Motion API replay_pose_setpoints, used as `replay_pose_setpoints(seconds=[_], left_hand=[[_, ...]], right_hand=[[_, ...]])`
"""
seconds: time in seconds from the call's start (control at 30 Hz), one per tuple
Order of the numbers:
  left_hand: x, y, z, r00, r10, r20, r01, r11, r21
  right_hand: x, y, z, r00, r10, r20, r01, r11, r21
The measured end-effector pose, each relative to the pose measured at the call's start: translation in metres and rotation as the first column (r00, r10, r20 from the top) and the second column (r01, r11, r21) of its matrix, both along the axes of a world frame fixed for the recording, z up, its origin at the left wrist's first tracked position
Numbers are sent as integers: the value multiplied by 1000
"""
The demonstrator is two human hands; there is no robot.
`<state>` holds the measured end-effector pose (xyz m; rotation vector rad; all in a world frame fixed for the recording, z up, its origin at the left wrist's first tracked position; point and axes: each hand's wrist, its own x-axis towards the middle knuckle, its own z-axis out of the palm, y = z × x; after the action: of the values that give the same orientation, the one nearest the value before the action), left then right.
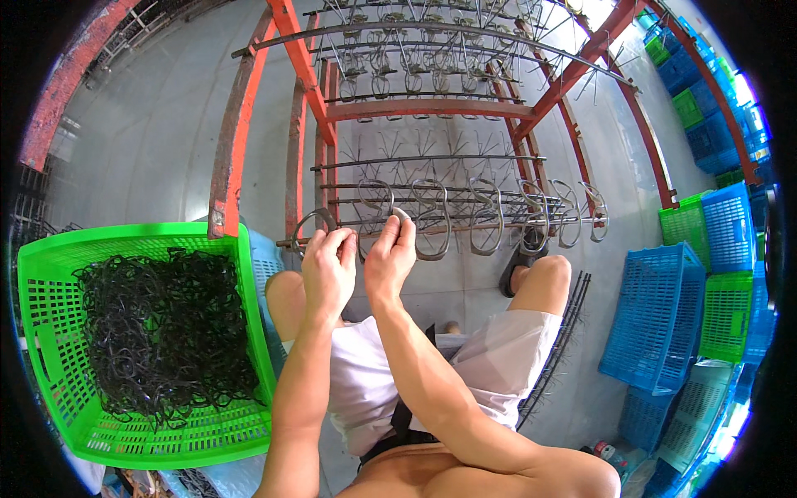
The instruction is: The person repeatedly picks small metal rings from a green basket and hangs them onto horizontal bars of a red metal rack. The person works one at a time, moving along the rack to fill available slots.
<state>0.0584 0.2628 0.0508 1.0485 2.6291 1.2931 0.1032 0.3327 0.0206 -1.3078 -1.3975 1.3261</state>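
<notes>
Head view: a dark loop point(325, 215), likely light, best rim-gripped, seems pinched by left hand point(329, 270); right hand point(390, 257) is narrowed, contents unclear.

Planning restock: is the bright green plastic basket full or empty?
Partly full: a tangle of black loops lies in the basket, bare walls showing above.

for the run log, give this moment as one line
left hand: at dark loop; right hand: near hanging loops; both holds: unclear; red rack: loops hung; green basket: dark tangle
</notes>
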Motion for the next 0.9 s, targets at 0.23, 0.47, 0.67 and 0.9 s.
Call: replay_pose_setpoints(seconds=[0.23, 0.47, 0.67, 0.9], left_hand=[[1, 2, 0, 998, 29, 49, -30, 999, 19], [1, 2, -4, 998, 35, 49, -38, 998, 49], [-7, -3, -9, 996, -40, 79, 35, 997, 67], [-9, -10, -13, 979, -117, 166, 97, 987, 125]], right_hand=[[0, -2, 1, 998, 3, -62, -16, 977, -211], [-6, -12, 3, 993, -93, -70, 89, 994, -57], [-10, -11, 6, 991, -119, -59, 119, 993, -5], [-9, -10, 7, 994, -99, -39, 95, 991, -96]])
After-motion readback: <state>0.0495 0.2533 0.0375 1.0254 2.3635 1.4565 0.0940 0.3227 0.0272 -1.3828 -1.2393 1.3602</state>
